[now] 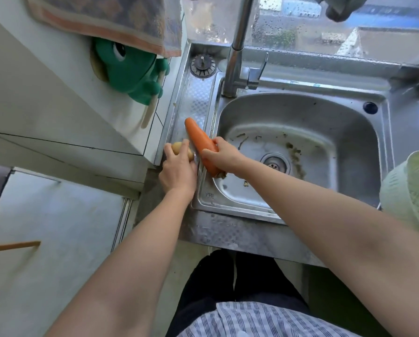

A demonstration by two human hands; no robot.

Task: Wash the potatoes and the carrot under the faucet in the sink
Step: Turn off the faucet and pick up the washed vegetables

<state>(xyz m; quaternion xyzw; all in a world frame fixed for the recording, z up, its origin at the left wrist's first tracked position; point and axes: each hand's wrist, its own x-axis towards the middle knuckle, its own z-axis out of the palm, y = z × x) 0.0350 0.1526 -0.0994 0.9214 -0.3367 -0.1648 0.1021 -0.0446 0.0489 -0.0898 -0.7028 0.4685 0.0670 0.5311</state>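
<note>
Right hand (224, 155) grips carrot (198, 139) mid-length (stiff, slippery once wet); left hand (178, 170) clasps potato (178, 148), apparently firm, rounded.

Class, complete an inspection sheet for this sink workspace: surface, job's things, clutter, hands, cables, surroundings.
Surface: steel sink, dirt bits round the drain.
Job's things: carrot over the sink's left rim; potato at the drainboard; faucet, no water seen.
Clutter: strainer plug at the drainboard's far end; colander at right.
Hands: left hand grips the potato; right hand grips the carrot.
Cables: nothing seen.
Surroundings: window behind; towel and frog holder at left.
</note>
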